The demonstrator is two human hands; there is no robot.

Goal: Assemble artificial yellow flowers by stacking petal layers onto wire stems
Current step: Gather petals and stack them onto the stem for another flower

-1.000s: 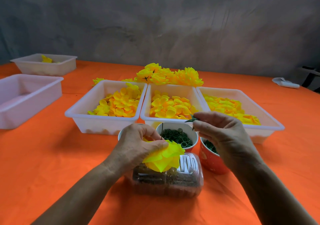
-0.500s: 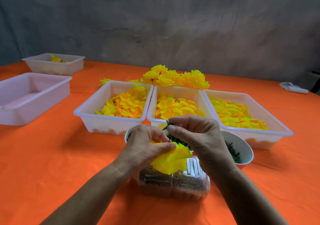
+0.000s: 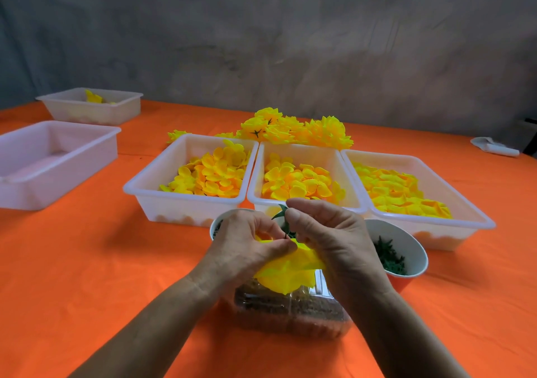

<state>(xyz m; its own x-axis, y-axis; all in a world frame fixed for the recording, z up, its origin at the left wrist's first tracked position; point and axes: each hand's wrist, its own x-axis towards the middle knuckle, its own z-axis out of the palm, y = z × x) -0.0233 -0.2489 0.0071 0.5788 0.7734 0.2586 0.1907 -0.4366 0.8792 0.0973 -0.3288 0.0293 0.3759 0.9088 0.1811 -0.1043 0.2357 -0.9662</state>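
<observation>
Now the green calyx piece (image 3: 283,217), pinched in the right hand (image 3: 328,241), has been brought from the cups to the yellow petal stack (image 3: 286,270) gripped by the left hand (image 3: 247,247); seemingly it is being threaded onto the stem, closing the flower.
</observation>
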